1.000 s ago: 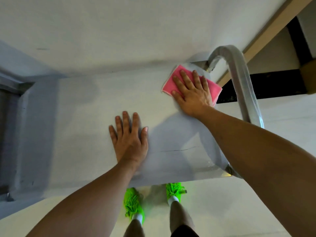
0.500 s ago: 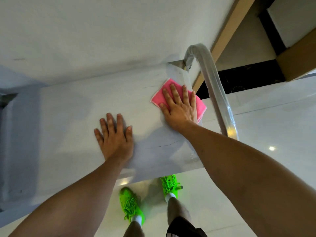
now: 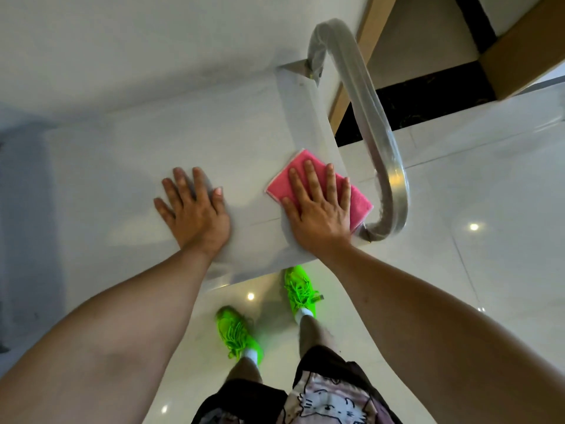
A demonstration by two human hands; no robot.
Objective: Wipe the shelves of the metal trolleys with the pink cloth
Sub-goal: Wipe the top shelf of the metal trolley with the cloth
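Cloth: the pink cloth (image 3: 357, 198) is lying flat on the shelf (image 3: 171, 142), at its near right corner, just beside the handle (image 3: 371, 117); its long axis is running from upper left to lower right, one corner pointing at the handle's near foot.
Right hand: the right hand (image 3: 321, 209) is pressing flat on the cloth with fingers straight and slightly spread, pointing away from the person; it is covering the cloth's middle and near edge.
Left hand: the left hand (image 3: 192, 209) is resting flat on the bare shelf, fingers straight, apart from the cloth.
Surface: the shelf is showing a pale, matt face; the tubular handle is arching up along its right end.
Room: glossy light floor (image 3: 489, 270) is reflecting ceiling lights; green shoes (image 3: 238, 332) are standing under the shelf's near edge.
Hidden: the shelf's left end is falling into shadow; lower shelves cannot be made out.
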